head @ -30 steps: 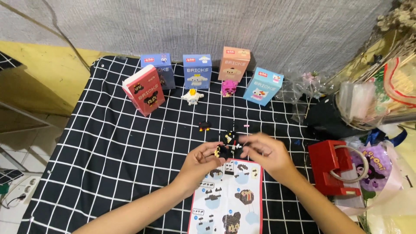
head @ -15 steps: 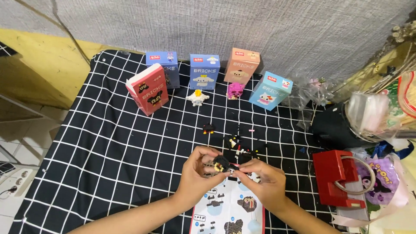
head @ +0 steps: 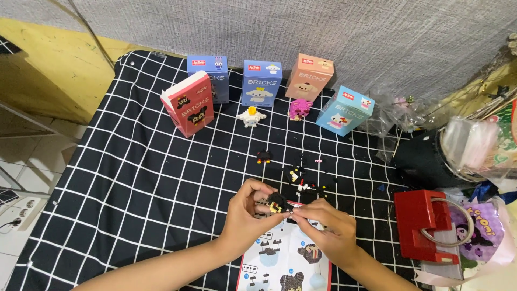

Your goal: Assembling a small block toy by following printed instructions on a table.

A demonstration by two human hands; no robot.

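Between both hands' fingers (pinched) sits the black brick figure

Five small upright boxes stand at the far side of my checked surface. On the left, the red box stands nearer than the rest, turned at an angle. Behind it is the dark blue box, then the blue box, then the peach box. On the right, the light blue box stands tilted. A printed instruction sheet lies near me.
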